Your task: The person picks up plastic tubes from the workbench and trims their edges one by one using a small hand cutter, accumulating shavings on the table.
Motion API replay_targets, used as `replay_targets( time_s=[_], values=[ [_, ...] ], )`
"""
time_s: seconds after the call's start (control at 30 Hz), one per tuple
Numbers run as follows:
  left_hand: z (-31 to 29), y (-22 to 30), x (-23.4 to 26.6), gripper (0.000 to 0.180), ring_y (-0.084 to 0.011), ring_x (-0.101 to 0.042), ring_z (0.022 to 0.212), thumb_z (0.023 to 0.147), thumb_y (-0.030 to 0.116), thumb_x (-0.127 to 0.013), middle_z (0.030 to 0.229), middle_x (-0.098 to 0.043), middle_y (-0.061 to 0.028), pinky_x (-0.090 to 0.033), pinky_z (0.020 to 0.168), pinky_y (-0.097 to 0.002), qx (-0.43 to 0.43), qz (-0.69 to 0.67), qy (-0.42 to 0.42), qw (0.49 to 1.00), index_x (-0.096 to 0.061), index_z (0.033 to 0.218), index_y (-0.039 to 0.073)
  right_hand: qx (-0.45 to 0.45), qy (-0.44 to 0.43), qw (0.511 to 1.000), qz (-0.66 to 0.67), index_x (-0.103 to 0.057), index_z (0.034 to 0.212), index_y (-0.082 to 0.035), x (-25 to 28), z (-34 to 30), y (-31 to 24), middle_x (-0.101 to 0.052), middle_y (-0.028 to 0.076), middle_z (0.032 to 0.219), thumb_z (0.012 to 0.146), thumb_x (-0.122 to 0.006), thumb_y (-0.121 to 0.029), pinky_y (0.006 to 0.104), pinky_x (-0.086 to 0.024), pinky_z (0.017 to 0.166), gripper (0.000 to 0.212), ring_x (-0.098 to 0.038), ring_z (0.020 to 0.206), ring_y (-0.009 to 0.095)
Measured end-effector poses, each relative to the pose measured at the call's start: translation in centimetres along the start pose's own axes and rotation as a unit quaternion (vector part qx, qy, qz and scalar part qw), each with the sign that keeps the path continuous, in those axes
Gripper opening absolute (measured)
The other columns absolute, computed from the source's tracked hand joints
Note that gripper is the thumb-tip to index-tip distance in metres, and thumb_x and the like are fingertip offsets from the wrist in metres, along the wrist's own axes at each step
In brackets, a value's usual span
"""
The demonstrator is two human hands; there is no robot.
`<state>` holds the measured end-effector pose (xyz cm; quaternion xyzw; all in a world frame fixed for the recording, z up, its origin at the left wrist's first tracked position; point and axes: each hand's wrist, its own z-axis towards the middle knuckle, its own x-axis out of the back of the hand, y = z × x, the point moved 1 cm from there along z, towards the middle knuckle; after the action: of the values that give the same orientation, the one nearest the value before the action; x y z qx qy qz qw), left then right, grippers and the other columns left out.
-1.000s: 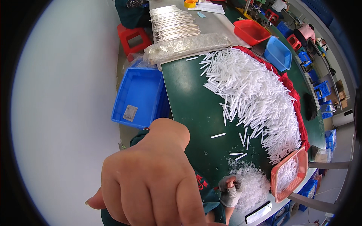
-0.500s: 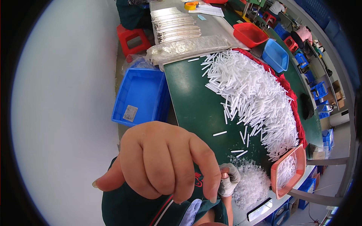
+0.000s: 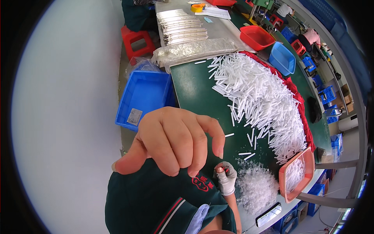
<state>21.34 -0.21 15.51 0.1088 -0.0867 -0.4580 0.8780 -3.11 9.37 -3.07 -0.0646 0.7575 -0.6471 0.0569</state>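
Note:
Close in front of me, my left hand (image 3: 175,136) is raised with its back toward me. Its fingers are loosely bent downward, the thumb stands apart, and nothing shows in them. Lower down, my right hand (image 3: 226,180) wears a whitish glove that leaves the thumb tip bare. Those fingers are curled, and whatever they may hold is too small to name. Beside the right hand lies a heap of small clear plastic pieces (image 3: 258,189) on the green table (image 3: 198,97). Beyond it spreads a large pile of white plastic sticks (image 3: 257,93), with a few loose ones nearer.
A pink basket (image 3: 284,181) with white sticks stands at the right edge, near a phone (image 3: 269,215). Red cloth (image 3: 298,95) borders the pile. Red (image 3: 257,38) and light-blue (image 3: 282,58) tubs stand behind. Left of the table is a blue crate (image 3: 144,91); a person sits farther back.
My left hand has moved up and away from the camera, its fingers less tightly curled. My right hand has shifted left and slightly up, out from behind the left, showing more of it.

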Motion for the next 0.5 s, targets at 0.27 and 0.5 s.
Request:
replay_targets(
  time_s=[0.27,0.5],
  values=[
    [-2.0,-2.1,2.1,0.056,-0.0160,-0.061,0.067,0.091,0.060,-0.045,0.070,-0.055,-0.0007,-0.037,0.076,-0.0407,0.067,-0.011,0.011,0.998,-0.059,0.071,0.010,0.087,0.058,0.994,0.018,-0.063,0.092,-0.001,1.3,1.6,-0.5,-0.062,0.005,0.096,0.093,-0.059,-0.027,0.0239,-0.044,0.069,0.026,-0.053,0.076,0.009],
    [-6.5,-10.0,0.8,0.043,-0.0160,-0.057,0.063,0.095,0.042,-0.049,0.068,-0.057,-0.0029,-0.042,0.071,-0.0359,0.339,-0.001,0.145,0.930,-0.060,0.073,0.006,0.202,0.321,0.906,0.189,-0.053,0.074,-0.001,7.4,-0.7,-2.2,-0.062,0.016,0.091,0.095,-0.054,-0.033,0.0415,-0.043,0.090,0.038,-0.058,0.087,0.025]
  ],
)
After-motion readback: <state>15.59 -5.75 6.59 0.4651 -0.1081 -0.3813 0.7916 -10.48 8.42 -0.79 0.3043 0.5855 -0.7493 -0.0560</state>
